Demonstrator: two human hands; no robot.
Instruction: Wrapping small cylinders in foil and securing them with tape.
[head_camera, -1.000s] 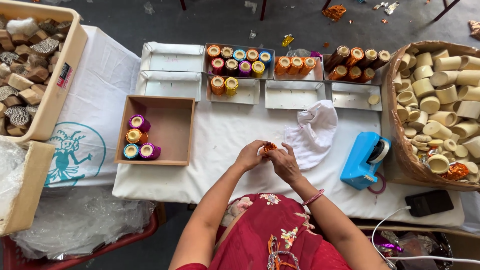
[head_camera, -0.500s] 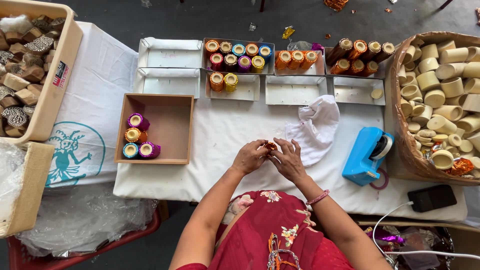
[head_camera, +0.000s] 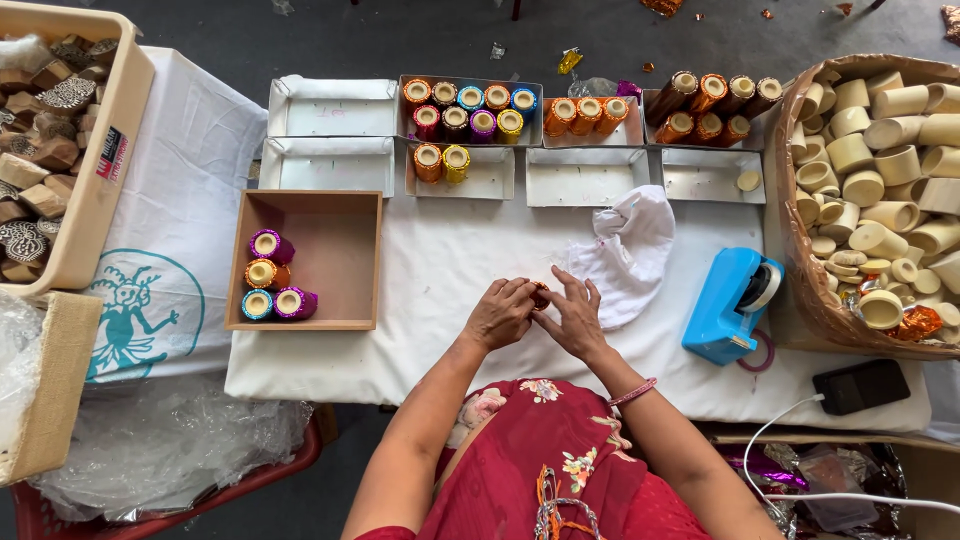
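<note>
Foil-wrapped spool (head_camera: 541, 294), small, orange, held above the white tablecloth (head_camera: 450, 270) near its front edge, pinched between both hands. Basket (head_camera: 800, 290), large, at the right edge, heaped with bare cream spools (head_camera: 880, 150). Beige crate (head_camera: 105, 190), at the left edge, filled with carved wooden blocks (head_camera: 40, 110). Wooden box (head_camera: 345, 245), left of the hands, holding four wrapped spools (head_camera: 270, 275) in its left part, remainder bare. White trays (head_camera: 330, 108), two rows along the far edge: upper middle ones hold wrapped spools in mixed colours (head_camera: 470, 110), one lower tray holds two (head_camera: 442, 162), the rest mostly bare. White cloth (head_camera: 630, 250), crumpled, just beyond the right hand. Blue tape dispenser (head_camera: 735, 305), right of the cloth. Black phone (head_camera: 860, 387), at the front right corner. Left hand (head_camera: 500, 315), fingers curled narrow round the spool. Right hand (head_camera: 578, 322), fingers spread wider, tips touching the spool. Open cloth lies between the box and the hands.
</note>
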